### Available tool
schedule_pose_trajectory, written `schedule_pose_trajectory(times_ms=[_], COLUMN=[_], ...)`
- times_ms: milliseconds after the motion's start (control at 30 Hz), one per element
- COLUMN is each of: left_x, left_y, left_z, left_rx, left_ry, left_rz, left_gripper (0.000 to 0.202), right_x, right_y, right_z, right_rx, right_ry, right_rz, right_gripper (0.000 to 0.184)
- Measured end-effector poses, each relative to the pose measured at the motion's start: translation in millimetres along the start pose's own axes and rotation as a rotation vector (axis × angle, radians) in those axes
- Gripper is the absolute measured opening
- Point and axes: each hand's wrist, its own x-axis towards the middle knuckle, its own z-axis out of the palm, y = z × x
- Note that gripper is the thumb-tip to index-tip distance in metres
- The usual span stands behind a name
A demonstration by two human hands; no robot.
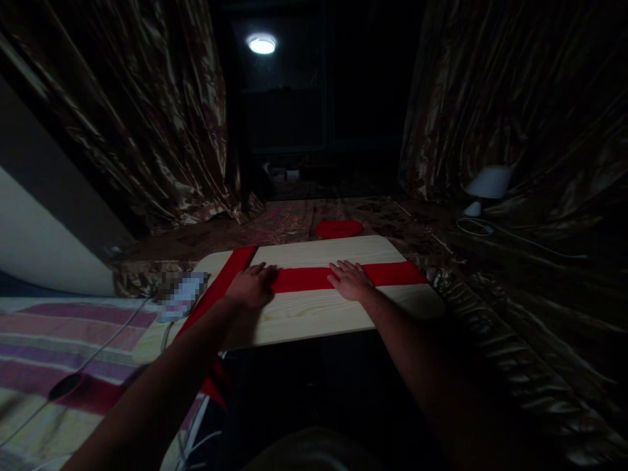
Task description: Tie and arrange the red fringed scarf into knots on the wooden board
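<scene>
A strip of red cloth (304, 280) runs lengthwise across a small pale wooden table (318, 317). My left hand (251, 286) rests on the strip's left part with fingers stretched forward, its thumb side in shadow. Farther right, my right hand (350, 280) lies flat on the same strip, fingers spread. A second red strip (206, 306) crosses the table's left end and hangs over the near edge. Behind the far edge lies a folded or bunched red piece (338, 228), its kind unclear in the dim light.
At the table's left end lies a partly blurred flat object (184, 297) beside a cable. A striped bedspread (44, 333) with a dark red item (83, 390) fills the left. A white lamp (489, 183) with a cord stands back right. Patterned curtains (181, 98) flank a dark window.
</scene>
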Motion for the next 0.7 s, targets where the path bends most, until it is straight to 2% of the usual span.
schedule_pose_trajectory(times_ms=[100, 200, 300, 367, 400, 500, 600, 700], left_x=[0.0, 6.1, 19.9, 30.2, 34.5, 40.4, 35.5, 25.8], left_y=[18.0, 51.9, 88.9, 105.8, 110.4, 108.7, 92.8, 79.4], left_z=[-2.4, -4.4, -1.3, 3.8, 6.7, 14.7, 19.9, 22.6], left_rx=[-0.064, -0.191, -0.301, -0.341, -0.346, -0.348, -0.319, -0.274], left_ry=[-0.041, -0.146, -0.194, -0.234, -0.239, -0.251, -0.216, -0.171], left_rz=[0.053, 0.100, 0.096, 0.080, 0.028, -0.143, -0.314, -0.413], left_gripper=[0.079, 0.075, 0.078, 0.079, 0.080, 0.079, 0.078, 0.077], right_x=[0.1, 1.2, 2.4, 3.0, 3.3, 4.0, 4.6, 5.1], right_y=[-0.2, 0.4, 1.9, 3.2, 3.8, 5.2, 5.7, 5.5], right_z=[-1.1, 0.2, 3.1, 4.6, 5.2, 6.2, 6.6, 6.2], right_rx=[0.002, -0.004, -0.018, -0.025, -0.027, -0.030, -0.033, -0.034], right_ry=[-0.005, -0.006, 0.009, 0.013, 0.012, 0.004, 0.003, -0.012], right_rz=[-0.004, -0.001, -0.002, -0.005, -0.007, -0.012, -0.013, -0.003], right_gripper=[0.066, 0.066, 0.065, 0.065, 0.065, 0.066, 0.067, 0.067])
